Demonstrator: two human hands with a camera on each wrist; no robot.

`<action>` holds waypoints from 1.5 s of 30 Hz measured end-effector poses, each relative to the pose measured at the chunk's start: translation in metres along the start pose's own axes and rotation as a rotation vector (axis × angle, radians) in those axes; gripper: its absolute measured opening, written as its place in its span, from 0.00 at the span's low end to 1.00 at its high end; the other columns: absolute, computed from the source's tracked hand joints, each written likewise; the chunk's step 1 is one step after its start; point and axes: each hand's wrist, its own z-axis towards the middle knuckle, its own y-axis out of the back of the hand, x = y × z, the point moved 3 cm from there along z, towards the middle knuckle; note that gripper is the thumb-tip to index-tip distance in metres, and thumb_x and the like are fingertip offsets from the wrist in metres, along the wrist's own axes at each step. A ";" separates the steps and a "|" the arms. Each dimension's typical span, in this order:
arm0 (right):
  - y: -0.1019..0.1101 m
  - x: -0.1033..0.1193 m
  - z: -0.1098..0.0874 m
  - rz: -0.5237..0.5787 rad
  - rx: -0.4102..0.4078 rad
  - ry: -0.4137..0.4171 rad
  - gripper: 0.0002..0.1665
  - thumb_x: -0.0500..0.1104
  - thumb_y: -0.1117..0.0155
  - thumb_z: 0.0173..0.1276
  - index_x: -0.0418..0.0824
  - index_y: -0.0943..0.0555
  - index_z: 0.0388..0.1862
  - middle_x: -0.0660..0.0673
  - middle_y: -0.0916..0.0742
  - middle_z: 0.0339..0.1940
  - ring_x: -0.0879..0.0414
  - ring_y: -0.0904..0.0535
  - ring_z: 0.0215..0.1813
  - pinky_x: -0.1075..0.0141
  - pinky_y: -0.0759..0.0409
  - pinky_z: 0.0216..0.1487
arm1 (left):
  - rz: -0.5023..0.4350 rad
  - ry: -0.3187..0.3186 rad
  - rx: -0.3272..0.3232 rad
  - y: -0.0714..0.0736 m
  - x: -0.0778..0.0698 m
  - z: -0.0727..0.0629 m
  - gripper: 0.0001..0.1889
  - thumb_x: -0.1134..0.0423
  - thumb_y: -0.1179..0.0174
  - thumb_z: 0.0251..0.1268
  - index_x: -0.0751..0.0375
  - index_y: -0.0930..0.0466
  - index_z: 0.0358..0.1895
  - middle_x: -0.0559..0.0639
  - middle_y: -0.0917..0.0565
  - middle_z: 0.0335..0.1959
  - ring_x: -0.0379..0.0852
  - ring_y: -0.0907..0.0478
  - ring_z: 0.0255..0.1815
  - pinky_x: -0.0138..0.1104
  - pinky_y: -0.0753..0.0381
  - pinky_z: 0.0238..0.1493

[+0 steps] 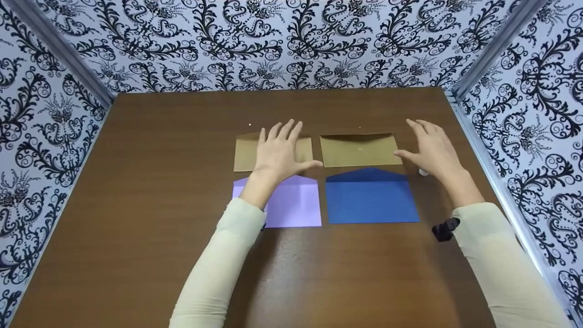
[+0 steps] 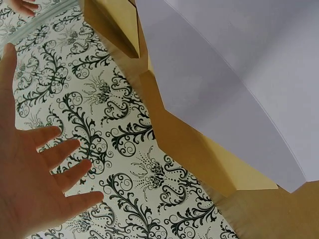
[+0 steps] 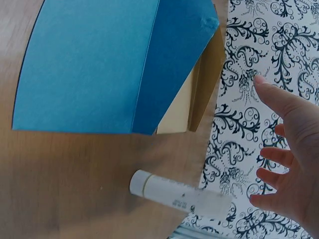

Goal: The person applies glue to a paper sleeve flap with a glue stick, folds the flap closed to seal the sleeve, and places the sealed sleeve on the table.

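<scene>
Four envelopes would be several: a tan envelope (image 1: 245, 155) lies back left, partly behind my left hand (image 1: 278, 152), which hovers with fingers spread. A second tan envelope (image 1: 359, 152) lies back right, its flap raised a little. In front are a lilac envelope (image 1: 295, 205), partly covered by my left forearm, and a blue envelope (image 1: 372, 200), both with flaps unfolded away from me. My right hand (image 1: 432, 148) is held in the air right of the second tan envelope, fingers extended. A white glue stick (image 3: 172, 194) lies beneath it, mostly hidden in the head view.
The brown wooden table (image 1: 159, 182) carries the envelopes. Patterned black-and-white panels (image 1: 255, 45) stand at its back and both sides, joined by grey corner posts. Small white specks lie behind the tan envelopes. A black wrist camera (image 1: 445, 229) sits at the right sleeve.
</scene>
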 end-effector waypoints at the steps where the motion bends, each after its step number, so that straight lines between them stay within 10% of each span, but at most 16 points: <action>1: 0.000 -0.002 -0.001 0.005 -0.001 -0.007 0.54 0.58 0.29 0.64 0.38 0.44 0.80 0.26 0.36 0.76 0.26 0.45 0.76 0.35 0.48 0.77 | -0.001 -0.004 -0.006 0.001 -0.001 0.000 0.60 0.15 0.50 0.47 0.44 0.54 0.81 0.46 0.46 0.82 0.53 0.49 0.82 0.56 0.53 0.82; 31: -0.022 -0.046 -0.033 0.204 -0.121 -0.221 0.61 0.59 0.29 0.63 0.34 0.53 0.81 0.23 0.38 0.74 0.25 0.38 0.69 0.32 0.35 0.66 | -0.059 -0.097 -0.142 0.004 -0.015 -0.007 0.36 0.33 0.46 0.66 0.46 0.33 0.74 0.45 0.27 0.73 0.48 0.32 0.74 0.45 0.38 0.79; 45: -0.032 -0.057 -0.041 0.422 -0.180 -0.339 0.59 0.44 0.29 0.65 0.30 0.58 0.79 0.23 0.33 0.72 0.27 0.37 0.71 0.36 0.39 0.73 | -0.125 -0.095 -0.178 -0.003 -0.011 -0.010 0.33 0.37 0.45 0.67 0.46 0.31 0.72 0.45 0.23 0.69 0.48 0.27 0.70 0.42 0.27 0.72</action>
